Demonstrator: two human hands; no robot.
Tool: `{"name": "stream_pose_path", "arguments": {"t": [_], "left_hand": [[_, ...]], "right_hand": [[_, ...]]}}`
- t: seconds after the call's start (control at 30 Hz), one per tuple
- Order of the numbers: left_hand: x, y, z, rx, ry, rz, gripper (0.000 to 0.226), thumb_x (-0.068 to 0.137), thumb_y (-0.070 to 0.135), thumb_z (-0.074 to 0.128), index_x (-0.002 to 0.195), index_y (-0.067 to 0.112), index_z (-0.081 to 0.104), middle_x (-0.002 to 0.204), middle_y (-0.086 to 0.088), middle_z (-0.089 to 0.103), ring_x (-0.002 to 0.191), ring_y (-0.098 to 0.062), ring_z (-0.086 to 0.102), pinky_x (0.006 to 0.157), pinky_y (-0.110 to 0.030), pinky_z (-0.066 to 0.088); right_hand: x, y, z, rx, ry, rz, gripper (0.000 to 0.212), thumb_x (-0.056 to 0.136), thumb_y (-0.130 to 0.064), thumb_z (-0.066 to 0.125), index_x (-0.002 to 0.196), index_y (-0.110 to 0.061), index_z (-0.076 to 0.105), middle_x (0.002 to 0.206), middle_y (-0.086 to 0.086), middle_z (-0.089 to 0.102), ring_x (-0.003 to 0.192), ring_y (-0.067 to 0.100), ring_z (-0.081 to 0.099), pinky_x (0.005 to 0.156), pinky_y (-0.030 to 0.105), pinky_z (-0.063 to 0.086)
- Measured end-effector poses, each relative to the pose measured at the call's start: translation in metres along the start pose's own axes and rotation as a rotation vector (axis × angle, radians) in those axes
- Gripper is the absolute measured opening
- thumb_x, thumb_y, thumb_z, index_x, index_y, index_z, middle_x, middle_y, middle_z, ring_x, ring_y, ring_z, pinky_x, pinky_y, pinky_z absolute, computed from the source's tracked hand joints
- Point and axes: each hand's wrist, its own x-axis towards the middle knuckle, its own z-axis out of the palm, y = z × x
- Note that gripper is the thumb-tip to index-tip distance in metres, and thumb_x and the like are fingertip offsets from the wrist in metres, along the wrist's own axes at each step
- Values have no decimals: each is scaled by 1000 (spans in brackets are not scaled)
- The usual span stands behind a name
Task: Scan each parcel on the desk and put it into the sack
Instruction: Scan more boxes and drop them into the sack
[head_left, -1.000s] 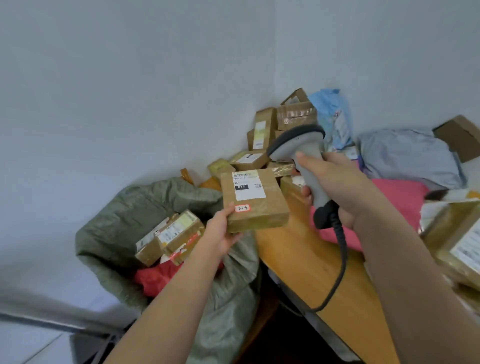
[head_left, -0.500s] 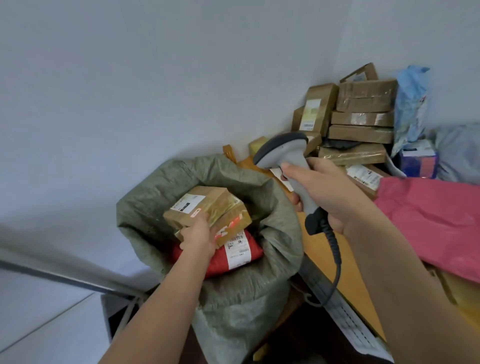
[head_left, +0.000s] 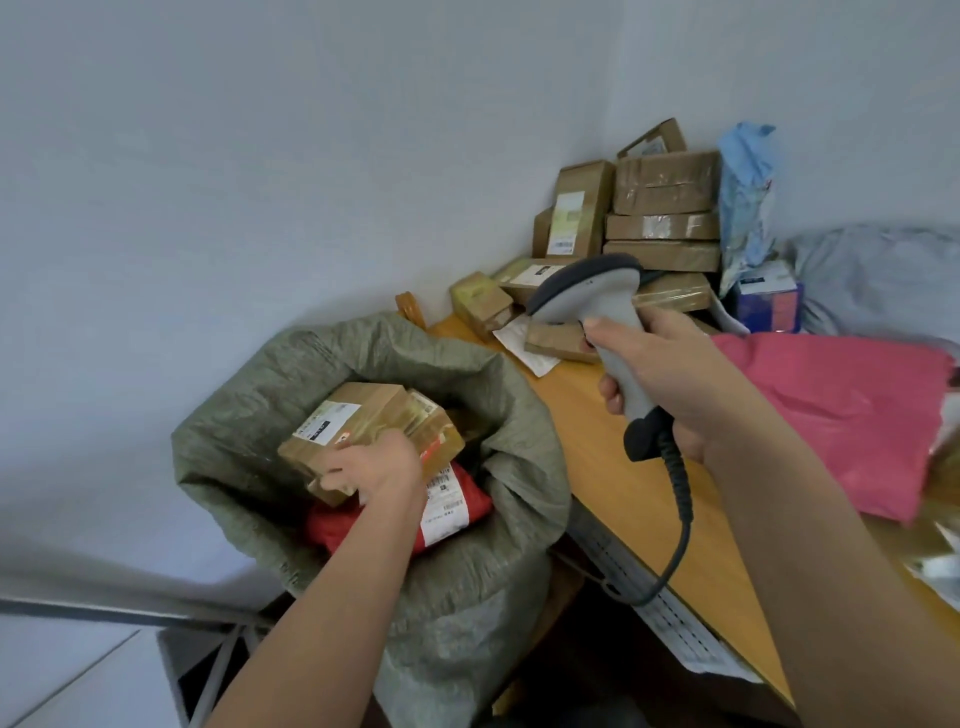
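Observation:
My left hand (head_left: 374, 467) grips a brown cardboard parcel (head_left: 337, 426) with a white label, low inside the mouth of the grey-green woven sack (head_left: 467, 597) beside the desk. Under it lie another taped brown box (head_left: 436, 431) and a red bag parcel (head_left: 457, 506) with a white label. My right hand (head_left: 670, 379) holds the grey barcode scanner (head_left: 597, 306) by its handle above the wooden desk (head_left: 613, 467), its head pointing left. A dark coiled cable (head_left: 680, 519) hangs from the handle. Several brown parcels (head_left: 660, 208) are stacked in the desk's far corner.
A pink bag parcel (head_left: 841, 415) lies on the desk at right, with a grey bag (head_left: 883, 280), a blue bag (head_left: 748, 197) and a blue box (head_left: 769, 301) behind it. The walls meet behind the stack. A metal frame (head_left: 208, 670) stands on the floor at lower left.
My left hand carried the brown parcel from in front of the scanner down and left into the sack, onto the parcels there. The right hand kept holding the scanner over the desk.

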Motion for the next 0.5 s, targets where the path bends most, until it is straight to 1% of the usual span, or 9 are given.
{"name": "stream_pose_path", "arguments": {"t": [0.07, 0.1, 0.2, 0.23, 0.27, 0.33, 0.37, 0.43, 0.5], "left_hand": [[-9, -5, 5, -19, -20, 14, 63, 89, 8, 58, 142, 1, 26, 151, -19, 16, 131, -38, 35, 107, -41, 33], [-12, -9, 7, -40, -36, 18, 61, 88, 6, 58, 141, 0, 28, 151, -20, 16, 132, -38, 34, 107, -40, 33], [-19, -28, 2, -85, -44, -7, 52, 87, 3, 58, 133, -2, 35, 147, -20, 21, 124, -38, 41, 100, -37, 38], [-20, -35, -2, -83, -30, -33, 51, 87, 4, 59, 133, -2, 36, 146, -20, 23, 123, -38, 42, 99, -38, 38], [-18, -42, -5, -70, -6, -58, 52, 88, 8, 61, 133, -1, 37, 145, -20, 25, 122, -38, 43, 99, -39, 38], [-9, -60, -13, -68, 42, -101, 55, 86, 15, 67, 131, 1, 40, 145, -18, 26, 121, -38, 45, 98, -39, 39], [-2, -69, -19, -69, 73, -128, 57, 85, 14, 69, 131, 2, 39, 145, -18, 26, 120, -37, 46, 98, -38, 39], [17, -88, -31, -22, 133, -189, 63, 83, 11, 69, 135, -1, 36, 148, -22, 24, 125, -37, 44, 103, -38, 35], [35, -109, -41, 87, 107, -238, 80, 83, 18, 70, 146, -4, 26, 153, -26, 19, 136, -39, 33, 112, -42, 28]], "right_hand": [[1, 6, -10, 27, 32, 9, 26, 92, -23, 67, 112, -7, 58, 91, 9, 56, 51, 10, 50, 45, 24, 42], [3, 11, -14, 45, 46, 19, 28, 91, -19, 69, 112, -5, 58, 90, 10, 56, 50, 9, 49, 45, 23, 42], [18, 29, -16, 90, 63, 81, 17, 88, -6, 71, 100, -4, 59, 90, 16, 58, 44, 9, 48, 41, 22, 42], [24, 40, -15, 98, 67, 113, 15, 88, -3, 70, 97, -5, 58, 93, 18, 58, 44, 10, 49, 41, 22, 42], [32, 53, -13, 113, 70, 153, 16, 88, -2, 69, 98, -6, 57, 93, 18, 59, 46, 11, 50, 42, 22, 43], [45, 85, -6, 184, 74, 246, 24, 91, -3, 67, 111, -6, 55, 89, 13, 61, 52, 14, 56, 45, 22, 47], [50, 102, -1, 231, 74, 297, 28, 92, -5, 66, 116, -9, 52, 89, 11, 61, 57, 16, 60, 49, 24, 49], [62, 136, 8, 316, 73, 390, 29, 94, -6, 64, 117, -16, 50, 99, 13, 61, 73, 23, 68, 56, 29, 55], [73, 167, 15, 389, 82, 453, 28, 94, -4, 63, 115, -18, 50, 109, 15, 58, 85, 30, 69, 63, 34, 60]]}}
